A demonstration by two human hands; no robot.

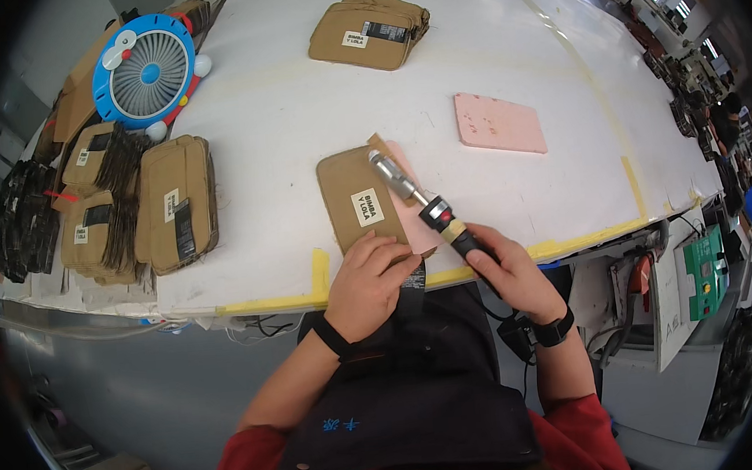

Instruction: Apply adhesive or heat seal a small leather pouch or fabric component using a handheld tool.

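A brown fabric panel (345,184) with rounded corners and a white patch lies at the table's near edge. My left hand (367,284) presses its fingers together on the panel's lower end, gripping it there; a black label (413,287) hangs beside the fingertips. In my right hand (513,268) is a corded hand tool (436,213) with a black handle and a silver metal head. That head slants over the panel's right edge; whether it touches cannot be told. Under this edge a pink board (421,221) and a narrow brown strip (376,142) show.
More brown panels (369,30) are stacked at the far middle, with further stacks (175,202) at left. A blue fan (150,73) stands behind these. Another pink board (500,123) lies right of the tool. Yellow tape (571,242) runs along the near edge; a green box (706,273) sits lower right.
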